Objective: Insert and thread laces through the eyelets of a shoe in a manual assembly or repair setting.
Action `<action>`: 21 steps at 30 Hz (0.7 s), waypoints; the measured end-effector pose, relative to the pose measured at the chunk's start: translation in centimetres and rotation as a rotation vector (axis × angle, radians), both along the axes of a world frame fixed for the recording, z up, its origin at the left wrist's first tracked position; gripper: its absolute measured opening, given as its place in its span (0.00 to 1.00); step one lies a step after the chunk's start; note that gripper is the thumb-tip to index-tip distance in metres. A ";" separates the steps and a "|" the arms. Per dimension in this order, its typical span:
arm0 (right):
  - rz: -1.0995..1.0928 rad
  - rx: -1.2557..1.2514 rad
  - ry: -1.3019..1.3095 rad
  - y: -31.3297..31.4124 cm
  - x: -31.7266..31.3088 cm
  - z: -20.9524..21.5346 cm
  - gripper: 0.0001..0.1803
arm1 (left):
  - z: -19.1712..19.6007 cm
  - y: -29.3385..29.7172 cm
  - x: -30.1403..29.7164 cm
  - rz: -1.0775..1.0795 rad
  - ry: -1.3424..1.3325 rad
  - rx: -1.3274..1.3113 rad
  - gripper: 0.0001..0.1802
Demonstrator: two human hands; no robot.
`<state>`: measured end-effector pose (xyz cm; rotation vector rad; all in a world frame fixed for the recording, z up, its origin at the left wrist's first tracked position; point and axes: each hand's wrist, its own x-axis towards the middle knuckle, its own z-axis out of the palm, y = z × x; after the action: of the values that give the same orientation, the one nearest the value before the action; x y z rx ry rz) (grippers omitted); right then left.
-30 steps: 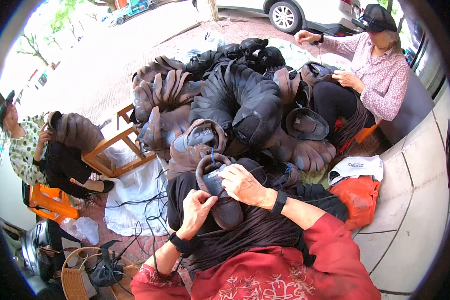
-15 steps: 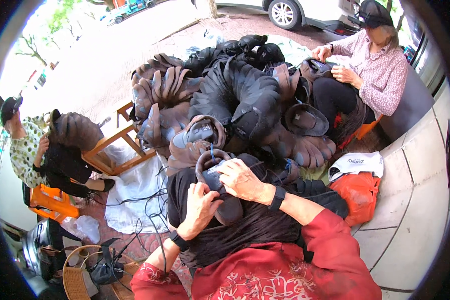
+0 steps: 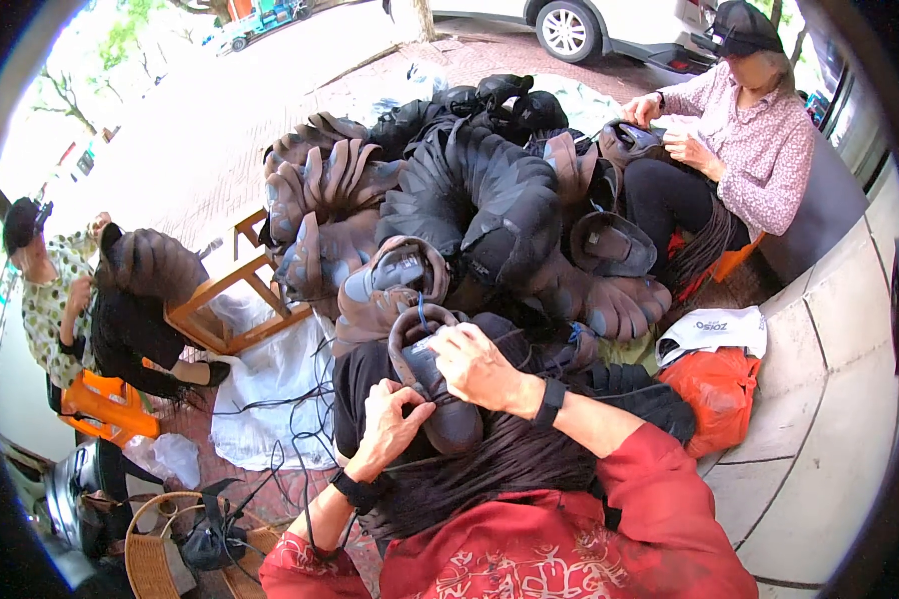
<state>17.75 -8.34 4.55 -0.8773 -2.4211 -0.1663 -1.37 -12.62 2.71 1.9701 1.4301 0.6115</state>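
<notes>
1. My left hand [image 3: 395, 424] is curled shut on the near edge of the shoe upper [image 3: 440, 384] in my lap, at 6 o'clock from the pile [image 3: 469, 210].
2. My right hand [image 3: 479, 364] is pressed over its top, fingers bent and gripping.
3. Since a second ago, both hands have shifted slightly and the upper has turned a little; the work goes on in the same spot.
4. Orange bag [image 3: 719, 384] at 3 o'clock.

The person wears a red top [image 3: 559, 539] with pale swirling patterns and long sleeves. A black band sits on each wrist [image 3: 549, 399].
</notes>
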 end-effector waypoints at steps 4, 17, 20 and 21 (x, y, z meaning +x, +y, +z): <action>-0.025 0.045 -0.008 -1.0 1.3 0.0 0.06 | 0.2 -0.6 0.1 -0.076 -0.040 0.137 0.09; 0.001 -0.400 0.137 -0.5 1.1 0.6 0.07 | 0.4 0.3 1.0 0.269 -0.315 -0.235 0.11; 0.003 -0.378 0.094 -0.9 0.9 1.3 0.07 | 0.2 0.1 1.3 0.249 -0.343 -0.198 0.09; -0.010 -0.378 0.080 -1.0 0.8 1.4 0.07 | 0.4 -0.1 1.3 0.250 -0.342 -0.198 0.09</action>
<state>18.57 -9.39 5.97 -1.0361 -2.4107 0.3284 -0.03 -12.68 3.08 1.4643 1.4643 0.8383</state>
